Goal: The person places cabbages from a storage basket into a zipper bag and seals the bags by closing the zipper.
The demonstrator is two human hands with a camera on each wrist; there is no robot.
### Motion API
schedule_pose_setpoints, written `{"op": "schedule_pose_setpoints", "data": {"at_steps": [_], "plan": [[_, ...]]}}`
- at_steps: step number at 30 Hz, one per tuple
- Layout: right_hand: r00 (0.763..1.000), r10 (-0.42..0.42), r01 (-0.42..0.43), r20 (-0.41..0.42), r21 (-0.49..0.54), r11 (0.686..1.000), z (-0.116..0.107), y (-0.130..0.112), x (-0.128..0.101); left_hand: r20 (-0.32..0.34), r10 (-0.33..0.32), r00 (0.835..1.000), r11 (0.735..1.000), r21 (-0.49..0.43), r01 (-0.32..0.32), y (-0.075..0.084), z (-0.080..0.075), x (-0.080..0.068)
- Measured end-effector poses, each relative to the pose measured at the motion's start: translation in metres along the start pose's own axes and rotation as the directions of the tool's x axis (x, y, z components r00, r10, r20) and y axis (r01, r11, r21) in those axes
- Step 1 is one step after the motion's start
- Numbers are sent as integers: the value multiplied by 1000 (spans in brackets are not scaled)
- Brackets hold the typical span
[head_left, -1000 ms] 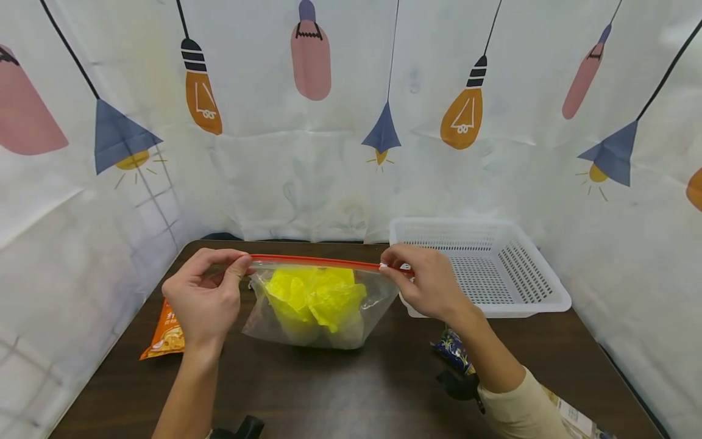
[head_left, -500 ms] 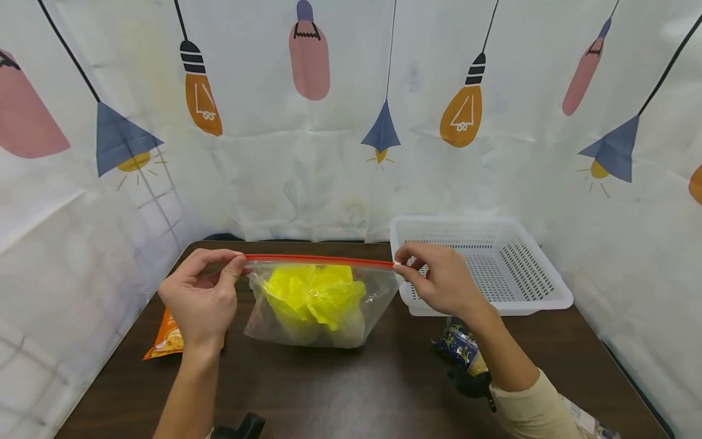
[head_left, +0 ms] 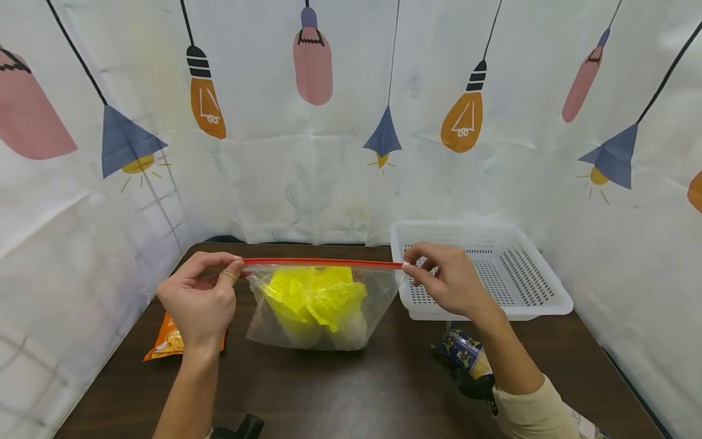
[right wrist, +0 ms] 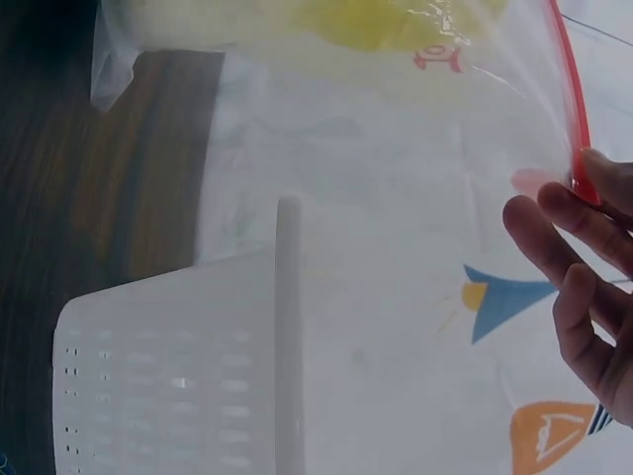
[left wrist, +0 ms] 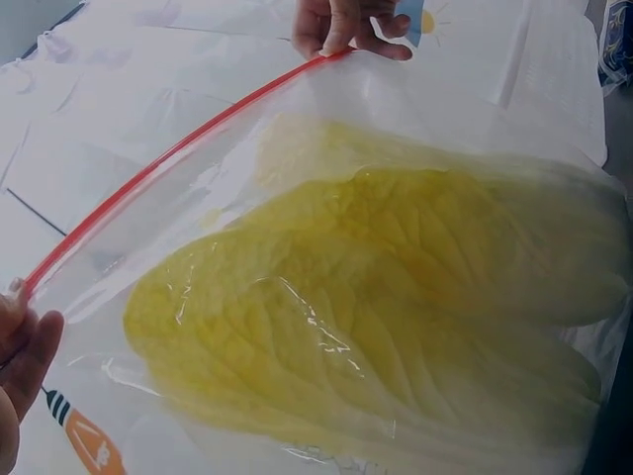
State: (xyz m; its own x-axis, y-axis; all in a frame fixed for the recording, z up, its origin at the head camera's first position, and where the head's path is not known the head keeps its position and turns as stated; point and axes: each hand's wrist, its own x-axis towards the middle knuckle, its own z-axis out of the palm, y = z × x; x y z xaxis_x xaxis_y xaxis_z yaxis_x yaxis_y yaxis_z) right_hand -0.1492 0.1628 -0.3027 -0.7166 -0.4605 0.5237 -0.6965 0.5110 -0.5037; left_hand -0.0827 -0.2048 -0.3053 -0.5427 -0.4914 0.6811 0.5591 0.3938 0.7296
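A clear zip-lock bag (head_left: 378, 299) with a red zip strip (head_left: 323, 262) stands stretched out between my two hands. Inside it lie pale-stemmed, yellow-leaved napa cabbages (left wrist: 376, 287), seen through the plastic. My left hand (head_left: 200, 299) pinches the strip's left end between thumb and index finger. At the other end, my right hand (head_left: 446, 277) pinches the strip where a small white slider sits at the fingertips. In the right wrist view, the other fingers (right wrist: 539, 233) of that hand spread below the strip. The bag's base is close over the table.
A white perforated basket (head_left: 548, 299) stands at the back right of the dark table (head_left: 329, 396). An orange snack packet (head_left: 167, 338) lies behind the left wrist. Beside the right forearm is a dark blue patterned packet (head_left: 463, 350). A patterned curtain (head_left: 329, 183) hangs behind.
My right hand has slid right along the red strip to its end, taking the white slider with it. The left hand keeps its pinch, and the cabbages stay in place.
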Motion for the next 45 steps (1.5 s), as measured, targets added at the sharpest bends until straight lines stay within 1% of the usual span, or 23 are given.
{"op": "schedule_pose_setpoints", "data": {"at_steps": [4,7,9,13,16,18,20,23,24,26,28,30,32,34,36,37,39,41,43,45], "plan": [[998,59,-58,-12,86,995,1,-3,2,2,-8,1000,998,-58,8,-2,1,0],[991,131,-128,-4,187,974,1,-5,5,27,-27,999,997,-78,29,-3,0,1],[985,173,-169,5,247,954,1,-5,8,43,-47,998,997,-55,50,-4,0,3],[969,245,-237,18,337,911,1,-7,16,65,-116,991,993,11,116,-6,4,9],[955,297,-275,4,392,878,2,-7,26,74,-155,985,987,38,153,-8,11,17],[945,325,-286,-22,421,861,4,-6,34,89,-178,980,983,69,172,-11,16,22],[934,353,-296,-55,432,852,8,-5,42,106,-199,974,978,88,191,-15,21,29],[918,380,-302,-112,423,854,15,-2,54,123,-206,971,976,91,196,-23,30,39],[914,384,-301,-132,416,858,18,-1,58,123,-194,973,980,66,187,-27,35,42],[906,383,-282,-181,417,864,23,2,65,120,-150,981,989,7,151,-36,44,48],[904,362,-245,-229,417,876,26,5,72,116,-85,990,996,-28,88,-45,52,53],[902,342,-215,-265,412,886,30,9,76,142,-13,990,999,-40,18,-55,58,56],[903,343,-228,-260,387,893,33,13,73,186,44,982,999,-7,-44,-64,60,54],[909,361,-272,-207,359,893,35,17,64,241,86,967,994,43,-99,-71,57,48],[914,383,-327,-133,320,889,36,20,52,286,118,951,986,79,-146,-76,49,38],[915,392,-349,-98,298,888,36,20,45,304,134,943,980,97,-171,-78,44,32],[919,391,-369,-44,244,897,35,19,31,341,159,927,970,121,-211,-77,33,20],[926,377,-368,-14,181,912,34,15,19,384,176,906,962,126,-241,-73,22,9],[937,349,-349,22,125,929,34,11,7,437,170,883,959,131,-250,-68,9,-2],[947,312,-318,75,87,944,35,7,-4,488,161,858,954,146,-262,-63,-3,-14]]}}
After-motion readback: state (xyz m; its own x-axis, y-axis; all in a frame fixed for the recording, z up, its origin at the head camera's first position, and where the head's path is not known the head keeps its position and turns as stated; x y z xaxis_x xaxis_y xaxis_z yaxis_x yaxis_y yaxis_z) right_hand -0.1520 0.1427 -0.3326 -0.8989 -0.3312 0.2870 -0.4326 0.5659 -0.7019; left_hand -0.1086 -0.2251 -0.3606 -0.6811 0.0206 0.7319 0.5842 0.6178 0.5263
